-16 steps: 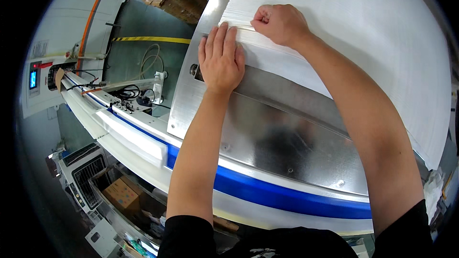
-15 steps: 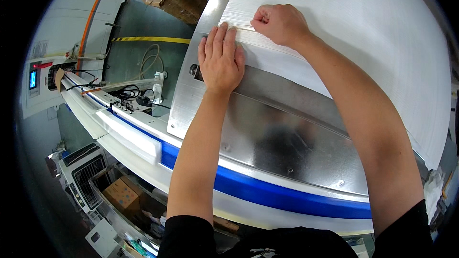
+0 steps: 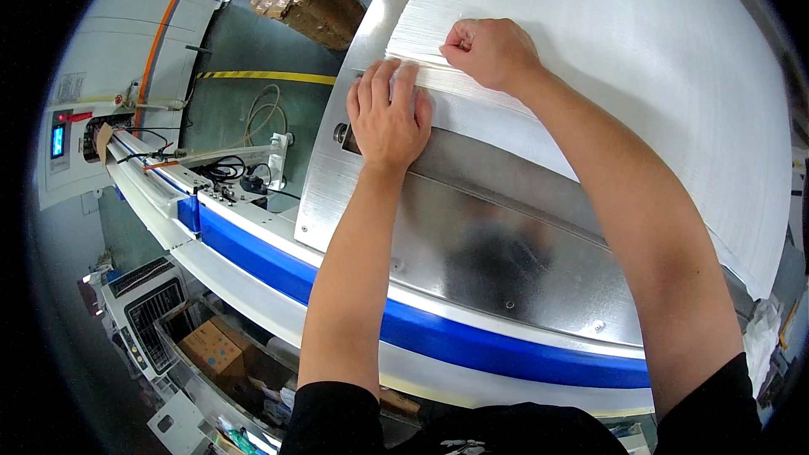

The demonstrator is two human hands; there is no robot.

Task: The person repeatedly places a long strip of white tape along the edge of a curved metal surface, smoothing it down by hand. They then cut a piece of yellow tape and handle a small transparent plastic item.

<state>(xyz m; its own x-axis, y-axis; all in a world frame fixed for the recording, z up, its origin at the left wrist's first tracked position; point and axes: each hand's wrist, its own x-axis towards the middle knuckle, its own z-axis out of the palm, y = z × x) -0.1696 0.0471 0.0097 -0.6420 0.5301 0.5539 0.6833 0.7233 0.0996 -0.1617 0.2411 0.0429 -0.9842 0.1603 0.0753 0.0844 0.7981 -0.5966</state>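
A thick stack of thin white sheets point(image 3: 640, 59) lies on a metal table point(image 3: 337, 177), its layered edges showing at the left corner. My left hand point(image 3: 390, 122) is at that corner, palm down and fingers bent a little, with the fingertips against the stack's near edge. Just to its right my right hand point(image 3: 493, 52) rests on top of the stack, fingers curled in toward the thumb. Whatever lies inside those curled fingers, if anything, is hidden.
A blue strip point(image 3: 253, 254) runs along the table's near side. Cables point(image 3: 221, 170) lie at the left, beyond a white rail. A taped brown carton point(image 3: 312, 0) stands on the floor at the far left. Below left, a bin holds a cardboard box point(image 3: 212, 347).
Both hands have shifted slightly nearer, and the left fingers are more bent. A white block that covered part of the blue strip at the left no longer shows there.
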